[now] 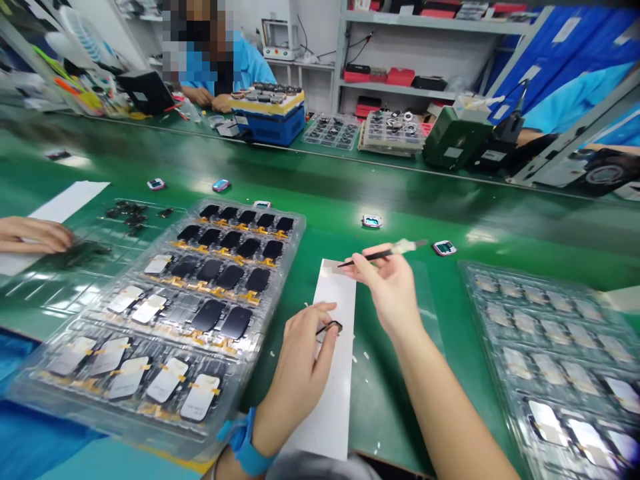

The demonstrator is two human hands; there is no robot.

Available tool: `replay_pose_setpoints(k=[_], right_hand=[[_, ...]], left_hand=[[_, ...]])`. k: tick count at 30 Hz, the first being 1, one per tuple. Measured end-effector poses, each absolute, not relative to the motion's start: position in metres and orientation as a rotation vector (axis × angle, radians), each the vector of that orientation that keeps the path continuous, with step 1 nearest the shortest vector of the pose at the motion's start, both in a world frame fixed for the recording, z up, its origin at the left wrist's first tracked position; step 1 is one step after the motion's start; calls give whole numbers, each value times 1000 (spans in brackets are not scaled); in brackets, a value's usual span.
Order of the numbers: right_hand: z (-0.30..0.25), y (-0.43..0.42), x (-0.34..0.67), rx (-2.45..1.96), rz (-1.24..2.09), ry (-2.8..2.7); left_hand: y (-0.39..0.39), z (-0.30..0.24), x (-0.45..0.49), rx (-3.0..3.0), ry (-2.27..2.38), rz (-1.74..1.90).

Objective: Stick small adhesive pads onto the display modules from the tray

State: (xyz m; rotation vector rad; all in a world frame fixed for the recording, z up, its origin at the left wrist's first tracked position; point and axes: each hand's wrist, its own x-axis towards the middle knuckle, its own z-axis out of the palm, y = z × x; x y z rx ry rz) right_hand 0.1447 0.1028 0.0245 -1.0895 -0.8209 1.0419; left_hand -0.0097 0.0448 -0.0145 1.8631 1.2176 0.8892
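Observation:
My left hand is closed in a pinch on a small dark screen part, held just over a white paper strip on the green bench. My right hand grips a thin black-tipped tool with a pale handle, its tip pointing left above the strip's top end. A blue wrist strap circles my left wrist. To the left lies a clear plastic tray of dark screens and white-covered screens.
A second clear tray of parts lies at the right. Small watch bodies sit scattered on the green belt. Another person's hand rests at the far left. A seated person in blue works across the belt beside a blue box.

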Motion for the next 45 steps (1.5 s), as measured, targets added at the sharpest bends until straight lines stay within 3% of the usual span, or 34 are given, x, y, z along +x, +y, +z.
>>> replay_pose_setpoints(k=[5, 12, 45], right_hand=[[52, 37, 131, -1080, 691, -833], [14, 10, 116, -1007, 610, -788], [2, 10, 115, -1072, 618, -845]], left_hand=[[43, 4, -5, 1305, 997, 1016], [40, 2, 2, 977, 792, 957], [33, -5, 0, 986, 718, 961]])
